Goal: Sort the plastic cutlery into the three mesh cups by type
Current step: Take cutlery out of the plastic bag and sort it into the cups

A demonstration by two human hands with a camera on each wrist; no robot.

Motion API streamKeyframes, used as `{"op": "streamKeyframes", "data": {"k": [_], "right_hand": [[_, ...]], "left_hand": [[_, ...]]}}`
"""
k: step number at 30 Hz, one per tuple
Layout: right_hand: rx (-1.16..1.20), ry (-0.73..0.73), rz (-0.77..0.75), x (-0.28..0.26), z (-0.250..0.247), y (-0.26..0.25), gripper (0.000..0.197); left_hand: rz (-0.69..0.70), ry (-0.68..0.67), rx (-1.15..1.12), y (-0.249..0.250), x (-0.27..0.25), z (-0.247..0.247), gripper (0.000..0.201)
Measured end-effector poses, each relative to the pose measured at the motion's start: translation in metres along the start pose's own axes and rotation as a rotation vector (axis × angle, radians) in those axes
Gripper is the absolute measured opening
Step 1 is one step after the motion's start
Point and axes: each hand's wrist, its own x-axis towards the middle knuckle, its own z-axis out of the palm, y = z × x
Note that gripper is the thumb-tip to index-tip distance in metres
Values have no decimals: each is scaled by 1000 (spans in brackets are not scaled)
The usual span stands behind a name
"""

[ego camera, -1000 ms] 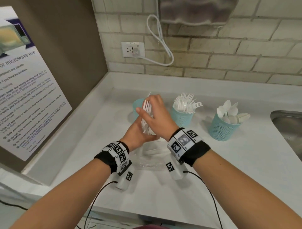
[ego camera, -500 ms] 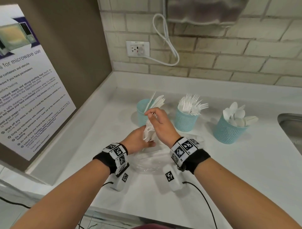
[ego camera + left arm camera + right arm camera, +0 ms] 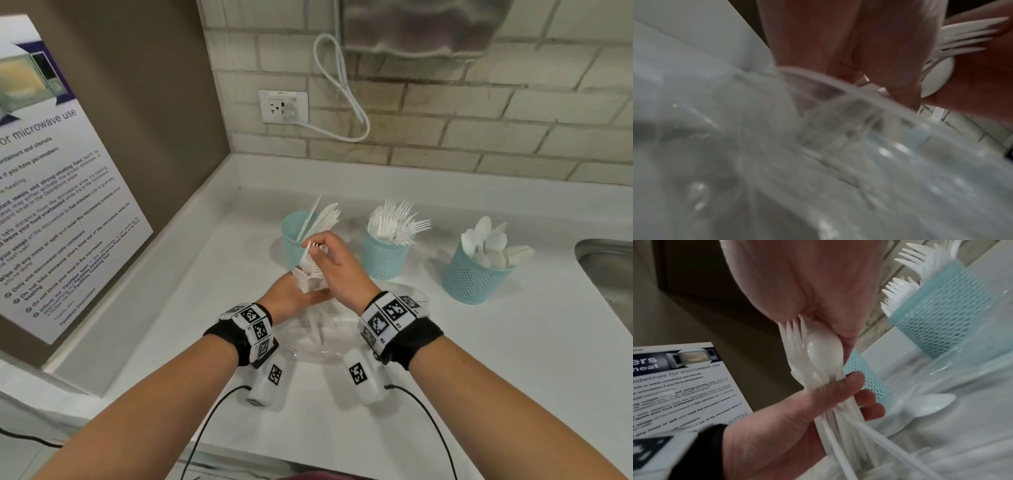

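You stand at a white surface (image 3: 428, 359) set in a corner, with a pale brick wall behind it, a wall socket (image 3: 283, 106) with a looping white cord plugged in, and a microwave-use poster (image 3: 51, 192) on the brown panel to your left. The rim of a steel sink (image 3: 609, 263) shows at the right edge.

Three teal mesh cups stand in a row toward the back. The left cup (image 3: 294, 240) holds knives leaning out over its rim, the middle cup (image 3: 385, 255) is packed with forks, tines up, and the right cup (image 3: 474, 281) holds spoons.

Your left hand (image 3: 291, 298) sits just in front of the left cup, thumb and fingers wrapped round a bundle of mixed cutlery (image 3: 310, 277) by the handles, heads pointing up. The right wrist view shows fork tines and a spoon bowl (image 3: 823, 348) at the top of that bundle.

Your right hand (image 3: 337, 270) reaches over it, fingertips closed narrow on the top ends of the bundle, pinching at the fork tines and the spoon bowl.

Below both hands lies a clear plastic container (image 3: 308, 346) on the surface, with a few more white pieces inside; one spoon (image 3: 929, 404) lies there in the right wrist view. The left wrist view is mostly blurred clear plastic.
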Motion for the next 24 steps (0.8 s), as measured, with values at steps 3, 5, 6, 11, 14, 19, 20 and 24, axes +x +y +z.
{"op": "streamKeyframes", "data": {"k": [3, 5, 6, 11, 14, 19, 20, 24], "right_hand": [[151, 26, 96, -3, -8, -8, 36], [277, 70, 182, -6, -12, -14, 56], [336, 70, 210, -7, -13, -15, 67], [272, -11, 198, -7, -10, -5, 94], [252, 74, 162, -4, -13, -8, 70], [357, 88, 141, -3, -22, -23, 47], [385, 102, 146, -3, -24, -26, 42], [388, 190, 129, 6, -37, -29, 34]], "left_hand": [[-80, -17, 41, -7, 2, -3, 25], [-86, -22, 22, -3, 2, -2, 21], [-69, -13, -4, 0, 1, -1, 20], [30, 68, -144, 16, 3, 3, 17], [6, 96, -198, 14, 4, 6, 39], [75, 92, -301, 29, 4, 5, 36], [98, 80, -307, 32, 4, 4, 32], [93, 81, -338, 38, 2, -4, 36]]}}
